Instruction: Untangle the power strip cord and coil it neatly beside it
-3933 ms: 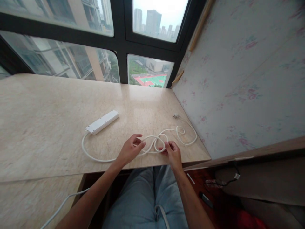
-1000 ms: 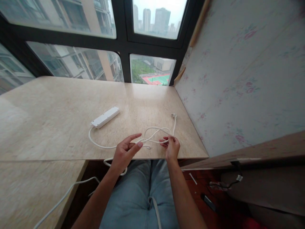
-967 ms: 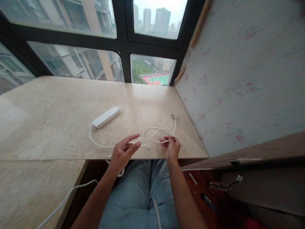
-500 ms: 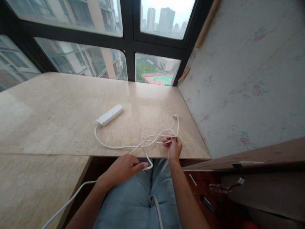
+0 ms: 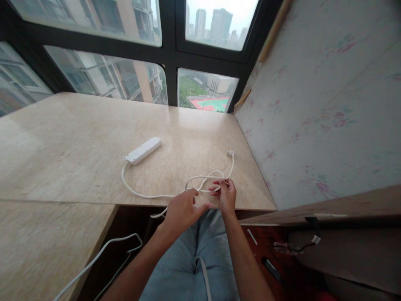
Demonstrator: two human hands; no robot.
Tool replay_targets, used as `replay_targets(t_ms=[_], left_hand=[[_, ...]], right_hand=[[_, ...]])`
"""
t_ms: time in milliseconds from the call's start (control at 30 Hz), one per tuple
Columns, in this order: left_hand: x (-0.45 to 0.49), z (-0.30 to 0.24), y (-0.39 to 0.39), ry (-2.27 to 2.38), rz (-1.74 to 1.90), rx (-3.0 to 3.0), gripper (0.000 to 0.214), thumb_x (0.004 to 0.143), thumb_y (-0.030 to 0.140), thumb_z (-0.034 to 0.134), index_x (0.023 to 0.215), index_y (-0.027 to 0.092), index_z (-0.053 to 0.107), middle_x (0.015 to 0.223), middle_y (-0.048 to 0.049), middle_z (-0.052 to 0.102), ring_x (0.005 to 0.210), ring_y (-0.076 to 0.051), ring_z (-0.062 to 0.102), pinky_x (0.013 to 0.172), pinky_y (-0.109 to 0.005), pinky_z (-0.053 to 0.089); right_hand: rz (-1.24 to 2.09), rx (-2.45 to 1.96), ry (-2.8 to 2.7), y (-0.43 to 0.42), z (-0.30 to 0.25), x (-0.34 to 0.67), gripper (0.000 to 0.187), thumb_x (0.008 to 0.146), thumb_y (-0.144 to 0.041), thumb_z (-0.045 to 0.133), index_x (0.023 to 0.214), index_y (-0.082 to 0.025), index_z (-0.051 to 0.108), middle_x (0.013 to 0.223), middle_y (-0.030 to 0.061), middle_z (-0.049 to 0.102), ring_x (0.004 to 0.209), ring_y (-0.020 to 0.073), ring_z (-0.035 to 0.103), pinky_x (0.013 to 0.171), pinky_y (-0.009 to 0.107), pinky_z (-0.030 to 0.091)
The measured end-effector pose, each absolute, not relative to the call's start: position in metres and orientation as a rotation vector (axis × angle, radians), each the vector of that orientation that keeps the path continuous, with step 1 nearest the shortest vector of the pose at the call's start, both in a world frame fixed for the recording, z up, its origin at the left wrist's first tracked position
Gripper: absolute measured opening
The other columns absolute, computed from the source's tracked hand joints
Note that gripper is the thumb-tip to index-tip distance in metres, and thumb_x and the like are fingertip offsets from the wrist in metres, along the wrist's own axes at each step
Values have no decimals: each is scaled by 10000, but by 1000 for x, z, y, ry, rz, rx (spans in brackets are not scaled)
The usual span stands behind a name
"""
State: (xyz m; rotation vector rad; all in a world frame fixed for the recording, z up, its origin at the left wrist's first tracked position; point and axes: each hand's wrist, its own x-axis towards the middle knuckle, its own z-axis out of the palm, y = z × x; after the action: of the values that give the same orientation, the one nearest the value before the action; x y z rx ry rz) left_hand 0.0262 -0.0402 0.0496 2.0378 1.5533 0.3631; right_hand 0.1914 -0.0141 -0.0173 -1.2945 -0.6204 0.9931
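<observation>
A white power strip lies face down on the stone-patterned ledge, its white cord running right in loose, crossing loops. The plug rests at the cord's far end, near the wall. My right hand pinches the cord between thumb and fingers close to the ledge's front edge. Just left of it is my left hand, palm down over the cord, its thumb and index finger spread apart. Part of the cord passes beneath the left hand, and its other fingers are hidden.
A separate white cable hangs by the lower stone-patterned surface at left. Dark window frames border the ledge, and a flowered wall stands on its right. A black cord lies near the floor.
My left hand has moved right and up toward my right hand, its thumb spreading. The cord loops have shifted, and the hanging cable has slackened at left. My right hand has moved slightly left.
</observation>
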Motion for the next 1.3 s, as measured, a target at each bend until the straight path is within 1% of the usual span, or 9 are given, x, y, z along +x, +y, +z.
replay_targets(t_ms=[133,267,433,600,767,900,1100,1200,1300], left_hand=[[32,55,-29,1583,823,2228,378,864,457,569,1067,138,586,1002,-91,616,949,-222,563,825,-336,415],[50,62,-4,1330,805,2612,487,841,371,635,1272,171,526,1230,-110,566,1161,-257,485,948,-386,368],[67,60,34,1220,438,2561,209,933,256,475,975,178,664,879,-64,667,829,-202,610,721,-317,408],[42,61,74,1330,1142,1696,341,895,398,509,704,126,587,584,-14,526,509,-91,469,497,-219,332],[10,54,106,1211,1326,943,278,777,362,601,897,111,603,551,42,405,390,-44,292,376,-177,186],[8,41,113,1165,1314,809,298,781,307,595,983,89,603,569,36,434,406,-41,335,398,-163,235],[32,30,121,1056,1244,621,285,820,222,544,1087,125,557,747,-11,559,555,-59,510,525,-173,369],[45,23,126,1179,1127,839,401,869,303,513,1237,149,486,1139,-119,599,935,-152,621,645,-222,440],[45,20,125,1349,1047,1054,554,891,458,496,1321,113,447,1429,-196,392,1302,-271,418,901,-357,439]], right_hand=[[1010,-1275,-668,-15,-19,192,437,789,-530,613,950,-158,450,854,42,633,537,132,607,422,228,489],[992,-1246,-722,-16,-21,193,429,814,-538,599,954,-157,460,846,32,636,501,104,568,428,224,491],[1050,-1204,-736,-18,-20,195,507,777,-575,633,1008,-152,475,840,38,633,538,133,605,434,239,499],[1022,-1111,-675,-21,-23,197,487,768,-526,677,1017,-144,506,829,43,632,623,163,642,493,262,524],[1010,-880,-654,-25,-26,200,308,822,-414,670,928,-160,532,848,39,648,816,188,668,679,313,556],[1009,-767,-743,-18,-10,206,207,838,-355,667,903,-174,590,916,45,666,942,205,657,792,351,548],[977,-655,-984,8,41,217,105,842,-292,664,910,-214,678,977,23,667,871,179,664,785,379,570],[956,-736,-1116,19,63,214,135,850,-273,649,952,-192,683,914,44,677,821,183,669,670,333,587],[891,-891,-1165,27,76,209,206,826,-287,671,972,-142,676,836,62,675,714,177,665,500,264,559]])
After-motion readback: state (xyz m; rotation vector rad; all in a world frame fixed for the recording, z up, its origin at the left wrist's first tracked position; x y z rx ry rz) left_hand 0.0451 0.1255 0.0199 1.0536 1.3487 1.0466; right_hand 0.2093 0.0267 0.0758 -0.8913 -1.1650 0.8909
